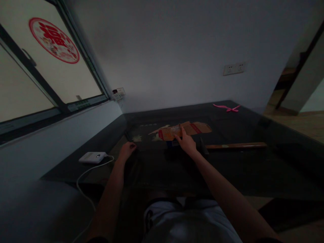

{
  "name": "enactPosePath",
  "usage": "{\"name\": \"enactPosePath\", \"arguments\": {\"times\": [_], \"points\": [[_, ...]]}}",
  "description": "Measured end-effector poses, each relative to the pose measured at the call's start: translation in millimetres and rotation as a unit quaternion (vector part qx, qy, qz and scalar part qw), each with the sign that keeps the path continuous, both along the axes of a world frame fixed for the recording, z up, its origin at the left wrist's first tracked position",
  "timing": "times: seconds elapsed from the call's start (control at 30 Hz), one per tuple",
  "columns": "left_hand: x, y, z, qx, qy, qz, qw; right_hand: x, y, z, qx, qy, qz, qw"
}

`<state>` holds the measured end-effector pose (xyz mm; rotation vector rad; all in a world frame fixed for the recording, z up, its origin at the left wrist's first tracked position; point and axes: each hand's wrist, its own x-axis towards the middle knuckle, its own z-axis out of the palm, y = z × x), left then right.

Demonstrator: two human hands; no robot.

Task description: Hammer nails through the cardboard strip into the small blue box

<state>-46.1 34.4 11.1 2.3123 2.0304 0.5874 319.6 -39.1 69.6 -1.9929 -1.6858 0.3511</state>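
Past the lap point(188, 222), touching cardboard point(167, 133) on the table point(157, 165) with the right hand point(187, 141), thumb and forefinger spread; curling the left hand point(127, 149) loosely, contents unclear. Possibly risking a slip by pressing unevenly, or bumping the hammer point(235, 145).

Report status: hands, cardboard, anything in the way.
Right hand at brown-and-red printed cardboard. Left hand loosely curled, contents unclear. Brown wooden-handled hammer lies close beside right hand.

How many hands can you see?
2. The left hand is over the dark table, left of the brown cardboard; the right hand is at the cardboard's near edge.
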Motion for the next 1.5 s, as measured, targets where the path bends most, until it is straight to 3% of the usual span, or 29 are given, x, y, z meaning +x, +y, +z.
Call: {"name": "enactPosePath", "arguments": {"times": [0.27, 1.07, 1.23, 1.37, 1.5], "points": [[1.1, -7.2, -0.5, 0.005, -0.022, -0.04, 0.999, 1.4, 0.0, 1.1, 0.001, 0.005, 0.003, 1.0], [6.2, -4.9, -3.7, 0.082, -0.051, -0.037, 0.995, 1.2, -0.4, 0.3, 0.007, 0.005, 0.004, 1.0], [55.3, -8.2, 21.5, 0.177, -0.121, -0.058, 0.975, 0.8, -0.6, 0.5, 0.007, -0.003, 0.003, 1.0], [133.4, -11.9, 59.6, 0.238, -0.19, -0.121, 0.945, 0.8, -0.1, 1.4, -0.009, -0.006, 0.0, 1.0], [215.6, -2.3, 82.6, 0.178, -0.21, -0.258, 0.926, 1.8, 0.0, 1.9, -0.009, -0.006, 0.004, 1.0]]}}
